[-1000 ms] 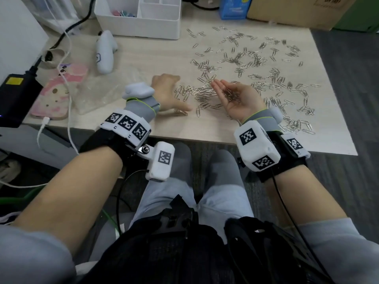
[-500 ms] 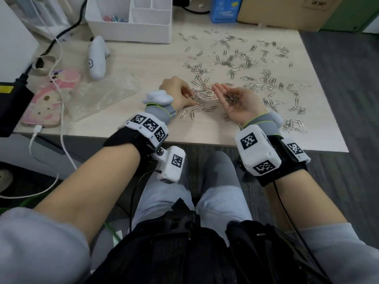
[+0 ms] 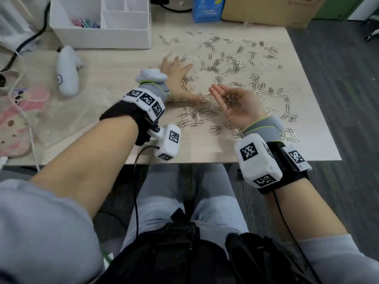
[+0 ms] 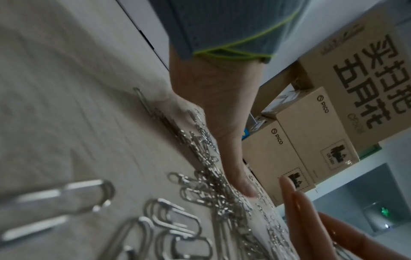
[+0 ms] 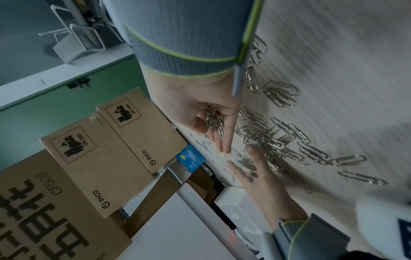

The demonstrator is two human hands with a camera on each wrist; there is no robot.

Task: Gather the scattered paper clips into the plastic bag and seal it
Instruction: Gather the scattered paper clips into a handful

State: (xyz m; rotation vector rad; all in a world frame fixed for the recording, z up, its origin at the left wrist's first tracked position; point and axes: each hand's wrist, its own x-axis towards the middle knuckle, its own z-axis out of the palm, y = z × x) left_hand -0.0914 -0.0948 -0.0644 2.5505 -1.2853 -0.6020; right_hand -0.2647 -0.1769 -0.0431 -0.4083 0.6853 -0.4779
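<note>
The left grip [image 3: 176, 76] lies flat on the counter [image 3: 123, 58], fingers spread wide, touching the paper clips [image 3: 229, 66] in the middle of the frame. The right grip [image 3: 235, 105] is palm up and loose, with a little pile of clips in it. The plastic bag [image 3: 67, 121] lies at the left.

Light wood-grain table [image 3: 123, 64] carries a white plastic compartment organiser [image 3: 102, 38] at the far left; a white oblong plastic device [image 3: 67, 76] lies just in front of it; a pink cartoon-printed flat pad [image 3: 18, 128] lies at the left edge; a small blue carton [image 3: 208, 9] stands beside a brown cardboard box [image 3: 266, 11] at the far edge
</note>
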